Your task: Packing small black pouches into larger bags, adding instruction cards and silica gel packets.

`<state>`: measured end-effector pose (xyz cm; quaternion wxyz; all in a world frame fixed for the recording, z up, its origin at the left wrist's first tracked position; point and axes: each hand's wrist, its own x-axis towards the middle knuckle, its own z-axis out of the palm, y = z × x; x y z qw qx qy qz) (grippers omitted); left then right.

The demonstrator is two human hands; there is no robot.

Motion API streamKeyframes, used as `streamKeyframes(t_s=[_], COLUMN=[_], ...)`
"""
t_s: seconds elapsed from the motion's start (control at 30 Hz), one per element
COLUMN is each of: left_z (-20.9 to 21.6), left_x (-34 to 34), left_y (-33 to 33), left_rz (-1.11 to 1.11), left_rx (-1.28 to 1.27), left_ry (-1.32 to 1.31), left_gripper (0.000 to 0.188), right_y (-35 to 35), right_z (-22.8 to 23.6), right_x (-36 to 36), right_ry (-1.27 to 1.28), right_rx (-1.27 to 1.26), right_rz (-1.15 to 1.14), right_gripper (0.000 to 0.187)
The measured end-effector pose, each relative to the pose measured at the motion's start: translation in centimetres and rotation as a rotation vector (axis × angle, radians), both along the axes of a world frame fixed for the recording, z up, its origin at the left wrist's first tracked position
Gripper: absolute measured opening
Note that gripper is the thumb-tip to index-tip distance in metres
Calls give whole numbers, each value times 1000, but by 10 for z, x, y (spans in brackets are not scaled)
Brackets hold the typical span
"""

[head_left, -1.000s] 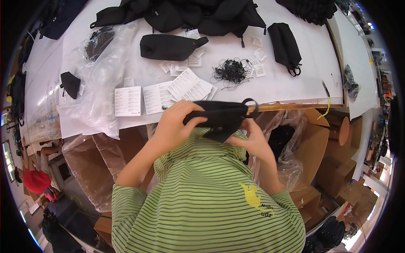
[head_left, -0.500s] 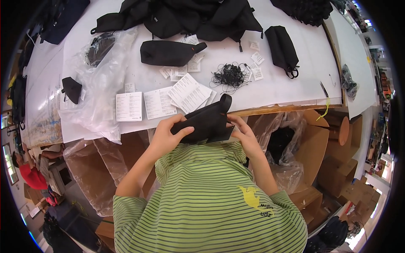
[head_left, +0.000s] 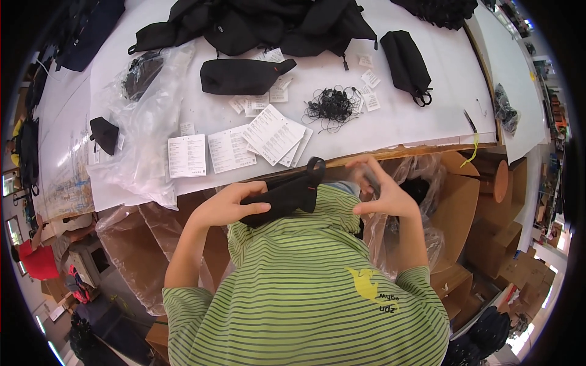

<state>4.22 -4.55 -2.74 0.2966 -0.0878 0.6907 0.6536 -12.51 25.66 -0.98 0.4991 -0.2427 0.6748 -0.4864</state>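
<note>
A small black fabric pouch (head_left: 284,198) with a loop at its end hangs in front of my chest, below the table edge. My left hand (head_left: 235,205) grips its left end, thumb on the near side and fingers behind. To the right of the pouch and apart from it is my right hand (head_left: 384,192), thumb and fingers spread, nothing plainly held; the fingertips are a little blurred. Beyond the pouch, white printed cards (head_left: 274,135) lie overlapping near the table's front edge. A tangle of thin black cords (head_left: 332,108) rests behind my right hand.
Another black pouch (head_left: 241,76) lies on small white labels, and one more (head_left: 407,67) sits to the right. Black bags (head_left: 268,27) are heaped at the back. Clear plastic (head_left: 143,134) covers the left side. Below the edge stand cardboard boxes (head_left: 458,210). A yellow-tied tool (head_left: 469,122) lies far right.
My right hand has come off the pouch and moved right, its fingers spreading. The pouch, still in my left hand, has dropped slightly toward me and left.
</note>
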Motion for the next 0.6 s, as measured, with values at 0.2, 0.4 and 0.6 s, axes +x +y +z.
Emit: streamKeyframes(t_s=[0.2, 0.4, 0.6], left_z=[11, 24, 58], left_x=[-8, -14, -29], left_y=[2, -8, 10], left_rz=[-54, -38, -134], left_rx=[-99, -269, -287], left_ry=[31, 109, 175], left_gripper=[25, 24, 25], right_y=[16, 30, 24], right_z=[16, 24, -35], right_x=[-30, -44, -41], right_ry=[279, 391, -329], right_rx=[54, 54, -664], right_rz=[-85, -361, -1026], right_gripper=[46, 22, 17])
